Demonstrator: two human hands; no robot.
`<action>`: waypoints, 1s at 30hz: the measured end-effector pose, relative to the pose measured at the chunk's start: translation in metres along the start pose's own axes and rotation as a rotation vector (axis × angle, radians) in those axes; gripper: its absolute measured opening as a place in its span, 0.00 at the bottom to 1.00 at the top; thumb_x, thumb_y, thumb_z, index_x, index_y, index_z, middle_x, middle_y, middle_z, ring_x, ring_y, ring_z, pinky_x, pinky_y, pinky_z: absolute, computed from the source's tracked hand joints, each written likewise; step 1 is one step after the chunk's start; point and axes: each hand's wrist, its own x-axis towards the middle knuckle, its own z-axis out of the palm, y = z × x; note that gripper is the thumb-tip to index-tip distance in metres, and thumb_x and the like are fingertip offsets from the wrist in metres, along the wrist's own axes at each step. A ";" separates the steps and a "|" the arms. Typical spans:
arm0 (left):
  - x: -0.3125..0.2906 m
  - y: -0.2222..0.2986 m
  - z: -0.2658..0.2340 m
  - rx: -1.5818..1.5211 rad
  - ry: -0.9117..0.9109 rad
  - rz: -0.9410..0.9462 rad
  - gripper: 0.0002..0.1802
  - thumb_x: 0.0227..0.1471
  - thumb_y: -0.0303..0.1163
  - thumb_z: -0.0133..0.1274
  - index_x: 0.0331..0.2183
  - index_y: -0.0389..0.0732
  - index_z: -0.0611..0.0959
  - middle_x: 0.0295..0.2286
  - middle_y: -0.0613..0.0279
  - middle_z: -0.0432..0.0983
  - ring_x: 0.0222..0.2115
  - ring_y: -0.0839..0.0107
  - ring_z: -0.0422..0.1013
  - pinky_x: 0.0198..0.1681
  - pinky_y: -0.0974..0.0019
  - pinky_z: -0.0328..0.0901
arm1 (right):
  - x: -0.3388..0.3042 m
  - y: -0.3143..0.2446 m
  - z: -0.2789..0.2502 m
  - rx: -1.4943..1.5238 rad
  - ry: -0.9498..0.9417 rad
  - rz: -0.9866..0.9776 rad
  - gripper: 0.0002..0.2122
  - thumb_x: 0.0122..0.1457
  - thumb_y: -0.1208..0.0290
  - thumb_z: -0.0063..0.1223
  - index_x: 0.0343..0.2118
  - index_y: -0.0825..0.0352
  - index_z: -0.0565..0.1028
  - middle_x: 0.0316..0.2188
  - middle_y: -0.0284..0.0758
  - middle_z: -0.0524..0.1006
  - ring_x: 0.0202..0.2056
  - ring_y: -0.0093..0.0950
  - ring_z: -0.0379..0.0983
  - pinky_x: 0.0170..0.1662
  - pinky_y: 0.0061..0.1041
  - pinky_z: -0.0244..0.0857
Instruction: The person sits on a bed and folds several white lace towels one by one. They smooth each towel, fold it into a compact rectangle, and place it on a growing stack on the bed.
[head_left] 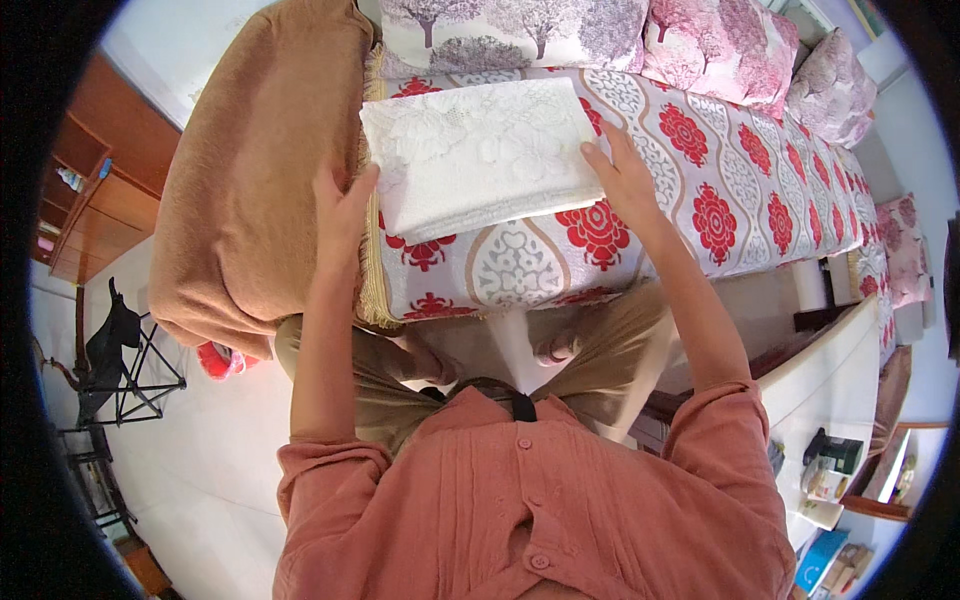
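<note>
A folded white cloth with a raised lace-like flower pattern lies on the patterned sofa seat in front of me. Its near edge shows several stacked layers. At the cloth's left edge is my left hand, thumb apart from the fingers and turned toward the fabric. My right hand is at the opposite edge, its fingers stretched out and the thumb at the cloth's side. Neither hand is visibly closed around the cloth, though some fingertips are hard to make out.
The sofa cover has red and grey motifs. Cushions line the back, and a brown blanket drapes the left armrest. A white table with jars stands at my right. To the left are a black folding stand and a wooden cabinet.
</note>
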 end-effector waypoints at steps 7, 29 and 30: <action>0.028 0.036 0.054 0.987 -0.113 0.697 0.33 0.60 0.53 0.46 0.59 0.44 0.70 0.61 0.48 0.60 0.61 0.51 0.57 0.64 0.48 0.50 | 0.019 -0.077 0.030 -0.056 -0.073 -0.469 0.28 0.65 0.50 0.44 0.60 0.67 0.66 0.62 0.46 0.64 0.64 0.43 0.57 0.65 0.41 0.48; -0.034 0.006 0.018 -0.106 0.032 0.042 0.12 0.54 0.32 0.60 0.39 0.36 0.79 0.28 0.70 0.72 0.29 0.81 0.66 0.34 0.74 0.64 | 0.079 -0.165 0.078 0.107 -0.163 -0.476 0.13 0.61 0.73 0.49 0.48 0.64 0.75 0.43 0.40 0.77 0.43 0.38 0.75 0.47 0.32 0.67; -0.037 0.003 0.018 -0.091 0.047 0.069 0.12 0.54 0.31 0.60 0.39 0.35 0.79 0.28 0.70 0.72 0.29 0.81 0.66 0.34 0.74 0.64 | 0.086 -0.175 0.089 0.102 -0.186 -0.490 0.13 0.61 0.73 0.49 0.48 0.63 0.76 0.44 0.40 0.77 0.44 0.39 0.75 0.48 0.34 0.67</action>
